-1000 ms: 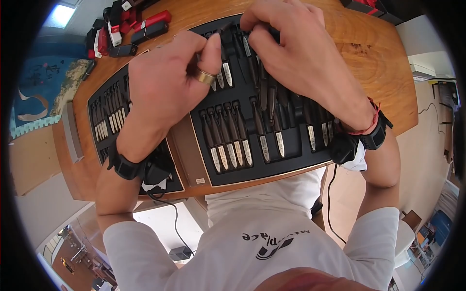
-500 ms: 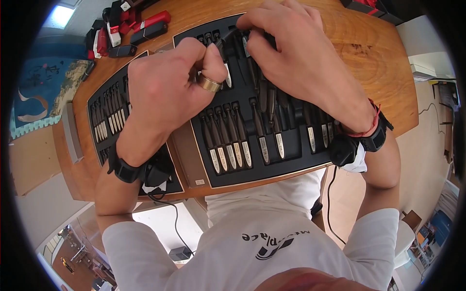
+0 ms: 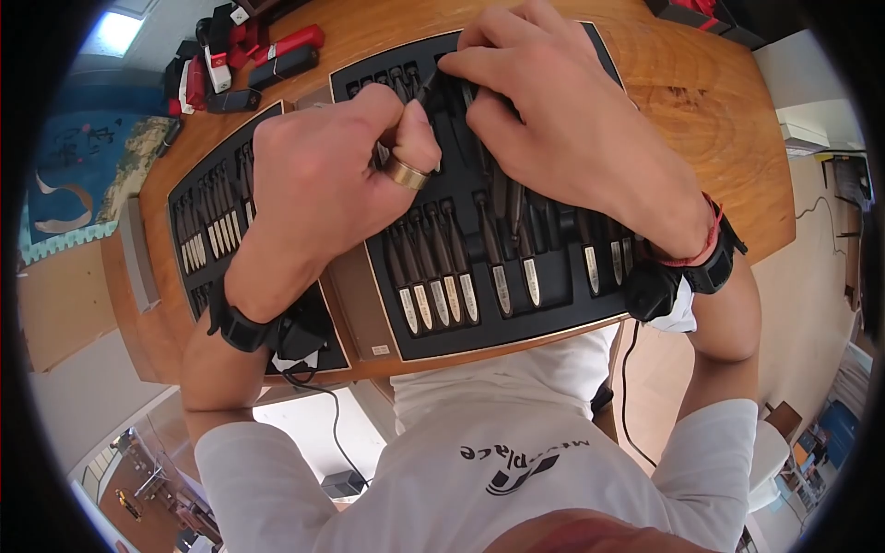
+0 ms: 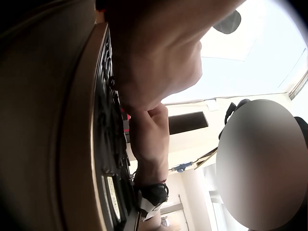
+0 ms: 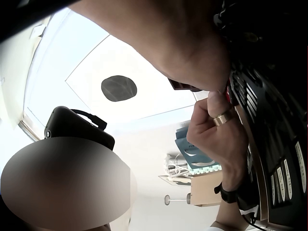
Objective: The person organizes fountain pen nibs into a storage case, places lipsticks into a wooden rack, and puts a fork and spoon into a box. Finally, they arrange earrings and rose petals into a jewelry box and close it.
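A black slotted tray (image 3: 433, 346) in a brown-edged case holds several slim dark tools (image 3: 452, 253) with pale labelled ends, laid in rows. Over its upper left part, my left hand (image 3: 332, 170), with a gold ring, pinches a slim dark piece (image 3: 427, 87) between thumb and bent forefinger. Most of that piece is hidden inside the hand; its kind does not show. My right hand (image 3: 572, 129) is over the tray's upper middle. Its forefinger reaches to the tip of the dark piece, and its thumb stands apart from that finger. Beneath the palm, dark tools overlap each other.
A second tray (image 3: 198, 244) of similar tools lies to the left. Red and black boxes (image 3: 286, 55) crowd the wooden table's (image 3: 710, 120) far left corner. A blue bag (image 3: 83, 157) is beyond the left edge. Cables (image 3: 631, 369) hang from both wrist cameras.
The left hand has moved a little right and toward the body with the dark piece, uncovering more tools at the tray's top left. The right hand has shifted slightly, its forefinger still near the tip.
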The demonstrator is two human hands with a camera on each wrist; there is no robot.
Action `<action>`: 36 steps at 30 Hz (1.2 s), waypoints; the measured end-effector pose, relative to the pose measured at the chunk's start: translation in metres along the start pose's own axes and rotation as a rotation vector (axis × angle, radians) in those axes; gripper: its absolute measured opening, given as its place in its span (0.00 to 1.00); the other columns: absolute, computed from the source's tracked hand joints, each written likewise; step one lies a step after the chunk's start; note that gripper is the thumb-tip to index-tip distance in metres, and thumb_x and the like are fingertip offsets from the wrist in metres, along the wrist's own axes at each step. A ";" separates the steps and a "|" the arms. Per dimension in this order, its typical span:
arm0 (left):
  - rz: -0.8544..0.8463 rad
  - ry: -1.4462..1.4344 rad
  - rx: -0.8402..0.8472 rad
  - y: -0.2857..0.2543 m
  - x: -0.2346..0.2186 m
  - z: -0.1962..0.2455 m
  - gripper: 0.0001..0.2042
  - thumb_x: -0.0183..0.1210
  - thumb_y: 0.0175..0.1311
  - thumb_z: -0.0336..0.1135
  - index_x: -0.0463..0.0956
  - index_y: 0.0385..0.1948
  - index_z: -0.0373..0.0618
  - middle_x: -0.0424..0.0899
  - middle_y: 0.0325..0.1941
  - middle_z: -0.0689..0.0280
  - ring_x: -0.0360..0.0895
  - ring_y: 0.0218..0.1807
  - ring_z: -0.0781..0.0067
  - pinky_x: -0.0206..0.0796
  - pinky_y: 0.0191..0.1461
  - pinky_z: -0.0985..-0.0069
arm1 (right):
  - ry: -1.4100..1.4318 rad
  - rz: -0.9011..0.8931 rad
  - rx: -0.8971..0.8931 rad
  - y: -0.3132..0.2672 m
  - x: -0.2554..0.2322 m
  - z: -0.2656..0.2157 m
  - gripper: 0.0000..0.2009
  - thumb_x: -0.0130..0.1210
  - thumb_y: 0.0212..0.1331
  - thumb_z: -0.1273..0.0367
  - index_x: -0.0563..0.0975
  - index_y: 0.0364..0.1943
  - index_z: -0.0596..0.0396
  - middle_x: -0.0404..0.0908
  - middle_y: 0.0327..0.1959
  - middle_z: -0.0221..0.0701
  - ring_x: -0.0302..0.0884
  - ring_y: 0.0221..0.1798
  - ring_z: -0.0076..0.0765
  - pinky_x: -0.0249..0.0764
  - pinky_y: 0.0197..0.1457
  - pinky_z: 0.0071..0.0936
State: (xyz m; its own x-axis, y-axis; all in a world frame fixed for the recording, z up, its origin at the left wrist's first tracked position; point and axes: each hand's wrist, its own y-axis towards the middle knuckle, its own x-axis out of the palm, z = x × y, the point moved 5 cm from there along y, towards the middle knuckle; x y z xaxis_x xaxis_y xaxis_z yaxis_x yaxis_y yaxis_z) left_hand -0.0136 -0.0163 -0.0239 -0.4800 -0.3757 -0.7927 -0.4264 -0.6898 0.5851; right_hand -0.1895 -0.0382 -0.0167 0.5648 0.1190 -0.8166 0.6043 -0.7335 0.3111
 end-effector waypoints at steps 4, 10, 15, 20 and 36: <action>-0.137 -0.049 0.072 -0.001 0.006 0.004 0.13 0.67 0.65 0.36 0.75 0.21 0.47 0.76 0.15 0.63 0.78 0.18 0.60 0.68 0.23 0.65 | -0.065 -0.012 -0.025 0.000 -0.004 -0.005 0.10 0.55 0.65 0.73 0.84 0.42 0.65 0.77 0.50 0.46 0.69 0.57 0.52 0.66 0.63 0.45; -0.236 -0.092 0.118 -0.001 0.007 0.008 0.10 0.70 0.65 0.38 0.77 0.29 0.47 0.81 0.21 0.64 0.83 0.24 0.56 0.72 0.27 0.62 | -0.089 -0.041 -0.165 0.001 0.001 0.002 0.09 0.57 0.65 0.72 0.85 0.40 0.65 0.78 0.53 0.47 0.69 0.58 0.51 0.68 0.65 0.42; -0.303 -0.050 0.142 -0.002 0.009 0.005 0.15 0.73 0.65 0.48 0.79 0.36 0.48 0.84 0.23 0.64 0.85 0.27 0.55 0.73 0.28 0.62 | -0.134 -0.035 -0.179 -0.001 0.001 -0.002 0.09 0.58 0.64 0.71 0.85 0.39 0.65 0.78 0.53 0.47 0.70 0.58 0.51 0.68 0.66 0.41; -0.327 -0.001 0.080 -0.003 0.012 0.002 0.22 0.72 0.64 0.58 0.80 0.40 0.49 0.85 0.23 0.63 0.85 0.27 0.56 0.74 0.29 0.63 | -0.195 -0.017 -0.191 -0.002 0.002 -0.001 0.09 0.59 0.64 0.71 0.85 0.38 0.65 0.78 0.52 0.48 0.71 0.59 0.51 0.69 0.67 0.40; -0.284 -0.041 0.126 -0.004 0.013 -0.001 0.20 0.72 0.66 0.51 0.83 0.50 0.49 0.87 0.26 0.63 0.87 0.29 0.57 0.76 0.30 0.63 | -0.160 0.169 -0.172 -0.004 0.009 0.002 0.11 0.56 0.60 0.76 0.84 0.45 0.64 0.87 0.45 0.43 0.82 0.52 0.54 0.76 0.59 0.46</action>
State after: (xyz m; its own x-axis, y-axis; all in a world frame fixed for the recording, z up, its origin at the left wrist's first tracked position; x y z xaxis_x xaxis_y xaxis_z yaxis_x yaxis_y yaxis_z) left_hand -0.0173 -0.0186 -0.0364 -0.3576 -0.1525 -0.9214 -0.6384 -0.6802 0.3603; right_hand -0.1874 -0.0356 -0.0263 0.5780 -0.1120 -0.8083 0.6034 -0.6082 0.5157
